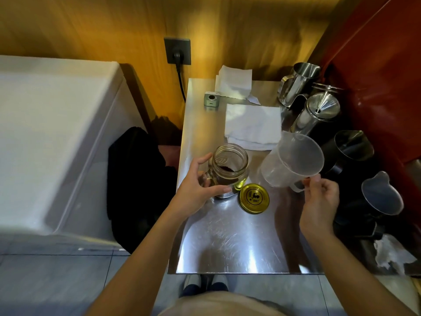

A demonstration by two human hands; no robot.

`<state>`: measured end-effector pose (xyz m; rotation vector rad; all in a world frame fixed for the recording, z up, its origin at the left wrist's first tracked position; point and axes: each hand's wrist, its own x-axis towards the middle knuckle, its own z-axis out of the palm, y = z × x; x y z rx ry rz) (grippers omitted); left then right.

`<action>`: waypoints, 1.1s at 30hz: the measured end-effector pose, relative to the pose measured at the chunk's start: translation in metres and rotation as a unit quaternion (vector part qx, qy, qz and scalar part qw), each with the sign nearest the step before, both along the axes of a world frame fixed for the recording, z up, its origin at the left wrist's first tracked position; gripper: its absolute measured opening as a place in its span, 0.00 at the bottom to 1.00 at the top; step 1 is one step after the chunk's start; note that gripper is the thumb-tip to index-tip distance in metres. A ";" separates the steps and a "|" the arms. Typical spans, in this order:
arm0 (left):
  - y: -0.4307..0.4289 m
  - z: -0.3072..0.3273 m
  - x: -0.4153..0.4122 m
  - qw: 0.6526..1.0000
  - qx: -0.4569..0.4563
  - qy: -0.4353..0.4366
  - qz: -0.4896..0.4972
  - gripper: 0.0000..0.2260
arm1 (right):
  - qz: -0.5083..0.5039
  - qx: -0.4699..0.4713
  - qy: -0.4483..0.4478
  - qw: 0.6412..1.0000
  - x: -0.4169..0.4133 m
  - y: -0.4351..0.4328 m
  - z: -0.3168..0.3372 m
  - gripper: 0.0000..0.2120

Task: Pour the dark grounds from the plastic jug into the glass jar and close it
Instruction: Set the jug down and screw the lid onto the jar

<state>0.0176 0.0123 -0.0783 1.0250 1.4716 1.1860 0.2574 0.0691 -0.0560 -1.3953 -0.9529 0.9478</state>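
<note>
White appliance (45,133) sitting far left, dark bag (136,183) lying on the floor between it and the steel table (227,242). Left hand (193,185) wrapping the jar (230,169) at its left side, thumb up by the neck, fingers curling under the front; grasping the jar, which is standing upright on the table near the left edge. Jar is open, dark grounds (227,171) lying inside it. Gold lid (253,198) lying flat on the table just right of the jar base, touching or nearly touching it, can't tell which. Behind the jar, folded white cloth (252,126) lying flat; further back a small grey box (210,98) and white paper (234,83). Wall socket (177,51) with black plug above the table's back left corner. Right hand (319,197) pinching the jug (293,160) by its handle, jug tilting with its mouth facing the camera, looking empty, hovering right of the jar and lid. Far right: steel pitchers (298,80) at the back, dark pitchers (353,147) nearer, crumpled tissue (391,254) at the front right corner.
</note>
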 end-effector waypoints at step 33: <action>-0.001 0.022 -0.024 0.986 0.038 0.123 -0.105 0.37 | 0.348 0.035 -0.557 0.753 -0.039 -0.016 -0.027 0.37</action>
